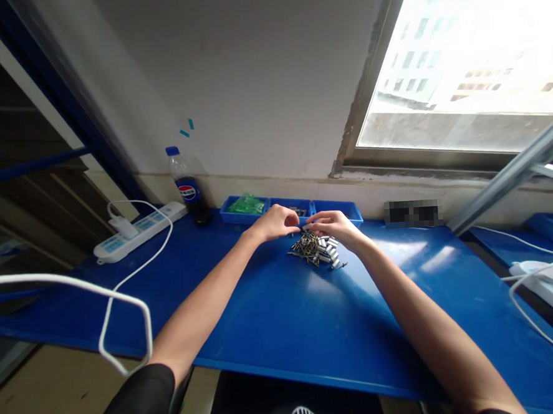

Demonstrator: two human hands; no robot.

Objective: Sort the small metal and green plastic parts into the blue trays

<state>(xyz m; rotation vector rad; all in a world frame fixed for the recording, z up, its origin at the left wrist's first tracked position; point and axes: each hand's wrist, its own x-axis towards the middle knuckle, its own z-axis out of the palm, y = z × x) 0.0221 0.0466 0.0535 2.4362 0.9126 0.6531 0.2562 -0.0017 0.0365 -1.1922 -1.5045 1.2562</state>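
Note:
On the blue table lies a pile of dark brass-coloured screws [307, 249], mixed at its right side with short silver-white metal sleeves [328, 249]. My left hand [277, 222] is just beyond the pile's left side, thumb and fingertips pinched together; what they hold is too small to make out. Facing it, my right hand [334, 224] pinches a small greyish metal piece, its exact kind unclear. The fingertips of both hands nearly meet over the pile's far edge.
Behind my hands stand three blue trays, the left tray [230, 218] with green plastic bags inside. A cola bottle [190, 191] stands by the wall. White power strips [142, 231] with loose cables lie left and far right. A metal brace [513, 167] slants at right.

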